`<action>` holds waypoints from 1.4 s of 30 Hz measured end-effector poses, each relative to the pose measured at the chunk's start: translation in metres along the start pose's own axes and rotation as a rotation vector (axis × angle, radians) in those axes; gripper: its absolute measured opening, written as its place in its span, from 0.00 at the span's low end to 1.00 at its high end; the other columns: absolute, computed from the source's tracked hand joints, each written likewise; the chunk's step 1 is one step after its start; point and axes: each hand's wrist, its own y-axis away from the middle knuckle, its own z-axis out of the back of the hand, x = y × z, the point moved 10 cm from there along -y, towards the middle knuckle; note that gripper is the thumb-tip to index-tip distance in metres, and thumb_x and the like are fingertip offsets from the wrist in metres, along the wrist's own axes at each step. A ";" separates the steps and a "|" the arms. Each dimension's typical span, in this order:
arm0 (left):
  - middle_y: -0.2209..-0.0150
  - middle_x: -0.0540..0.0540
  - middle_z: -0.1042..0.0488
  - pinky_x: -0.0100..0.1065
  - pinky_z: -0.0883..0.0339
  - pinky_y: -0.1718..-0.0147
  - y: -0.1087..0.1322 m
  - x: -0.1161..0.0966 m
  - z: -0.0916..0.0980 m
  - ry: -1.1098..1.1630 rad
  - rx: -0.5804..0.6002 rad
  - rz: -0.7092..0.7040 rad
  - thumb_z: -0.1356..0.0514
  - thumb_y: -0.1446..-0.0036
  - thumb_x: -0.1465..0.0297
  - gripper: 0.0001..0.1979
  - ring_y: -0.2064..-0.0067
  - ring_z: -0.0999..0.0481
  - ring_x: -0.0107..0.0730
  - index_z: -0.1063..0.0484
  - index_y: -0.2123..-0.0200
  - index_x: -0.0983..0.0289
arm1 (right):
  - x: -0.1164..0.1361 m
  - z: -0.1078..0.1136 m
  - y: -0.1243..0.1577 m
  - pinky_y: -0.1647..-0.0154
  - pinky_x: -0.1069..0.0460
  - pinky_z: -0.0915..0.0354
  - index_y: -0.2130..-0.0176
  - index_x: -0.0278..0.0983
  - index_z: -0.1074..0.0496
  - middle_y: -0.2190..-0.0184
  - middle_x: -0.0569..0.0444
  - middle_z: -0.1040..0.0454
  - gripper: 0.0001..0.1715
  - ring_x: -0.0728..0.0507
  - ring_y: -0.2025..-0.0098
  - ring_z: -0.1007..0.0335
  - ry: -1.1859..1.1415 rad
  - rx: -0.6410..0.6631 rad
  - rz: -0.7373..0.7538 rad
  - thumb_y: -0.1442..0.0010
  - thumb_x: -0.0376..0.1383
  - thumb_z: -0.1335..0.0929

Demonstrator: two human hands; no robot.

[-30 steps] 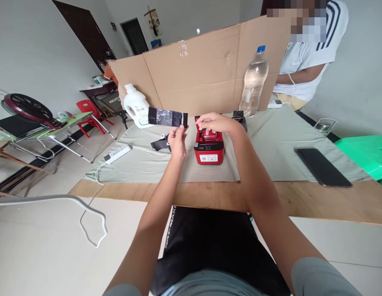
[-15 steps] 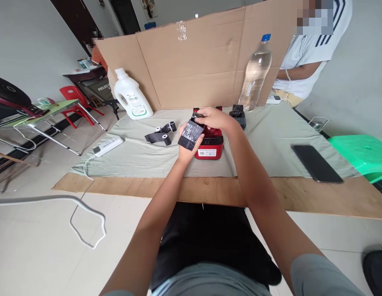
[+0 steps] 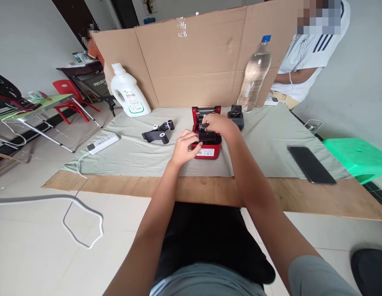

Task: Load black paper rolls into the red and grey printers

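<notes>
Over the open red label printer, a black printer ribbon is held between my two hands. My left hand grips the left end of its dark roll, thumb below and fingers above. My right hand reaches down into the printer from the right, its fingers closed on the ribbon's far part; the palm hides much of the inside. The printer's lid stands raised behind, with rollers showing. To the left, loose black ribbon rolls lie partly unwound on the cloth.
A small dark grey device stands right of the printer. A white jug and a water bottle stand by the cardboard screen. A phone lies at right, a power strip at left. A co-worker is behind.
Both hands have lowered the ribbon onto the printer. Its flat, marked face has turned out of sight, and the roll now shows lengthwise above the printer body.
</notes>
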 end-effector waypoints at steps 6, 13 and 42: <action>0.60 0.55 0.19 0.43 0.32 0.52 0.001 0.003 -0.001 0.091 -0.016 0.017 0.41 0.35 0.67 0.08 0.55 0.25 0.39 0.24 0.67 0.60 | 0.001 -0.020 -0.004 0.41 0.42 0.41 0.57 0.37 0.21 0.53 0.45 0.20 0.15 0.36 0.51 0.25 0.076 0.076 -0.111 0.43 0.27 0.31; 0.60 0.54 0.19 0.43 0.32 0.50 0.000 0.004 -0.003 0.097 -0.031 0.018 0.41 0.36 0.69 0.07 0.54 0.24 0.39 0.22 0.63 0.59 | -0.003 -0.041 -0.010 0.38 0.39 0.43 0.59 0.38 0.19 0.56 0.46 0.18 0.12 0.36 0.50 0.24 0.071 0.188 -0.122 0.41 0.29 0.32; 0.46 0.60 0.27 0.45 0.33 0.46 0.008 0.039 0.012 0.110 -0.330 0.342 0.44 0.32 0.61 0.13 0.44 0.29 0.44 0.23 0.51 0.57 | -0.052 -0.004 0.028 0.50 0.49 0.30 0.38 0.42 0.27 0.41 0.46 0.28 0.33 0.39 0.50 0.26 -0.293 0.015 -0.210 0.44 0.34 0.27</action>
